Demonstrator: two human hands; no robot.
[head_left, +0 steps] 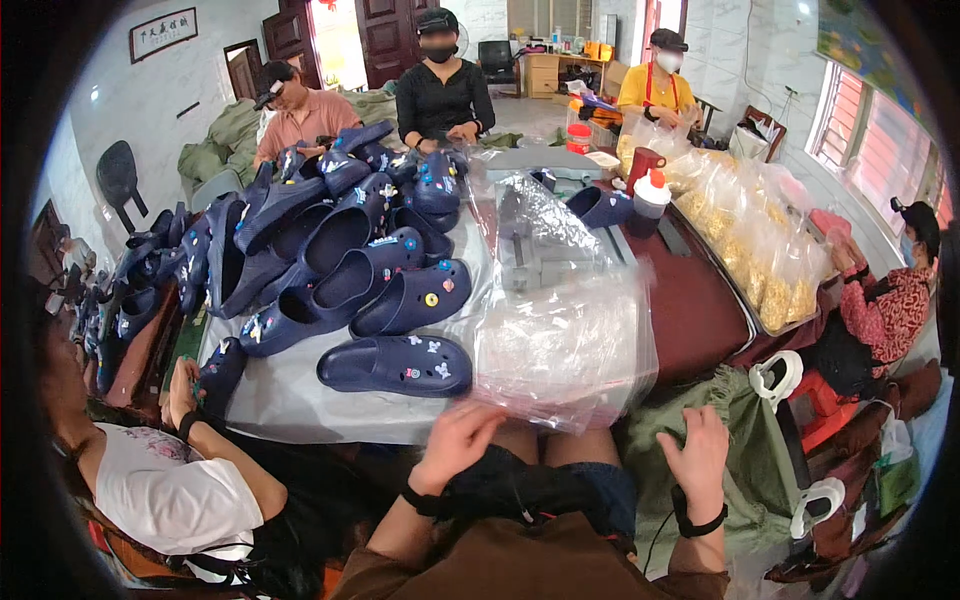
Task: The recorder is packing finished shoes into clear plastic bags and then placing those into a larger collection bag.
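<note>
Plastic bags (565, 345) near left fingers (480, 417)

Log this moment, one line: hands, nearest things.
left hand: near clear plastic, contact unclear | right hand: open, empty, near green cloth | front navy clog: left of clear plastic

A framed wall sign (163, 36) bears dark characters.

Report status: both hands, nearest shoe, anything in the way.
Left hand near clear bags; right hand open, empty. Nearest shoe sole-down. Shoe pile behind it.
</note>
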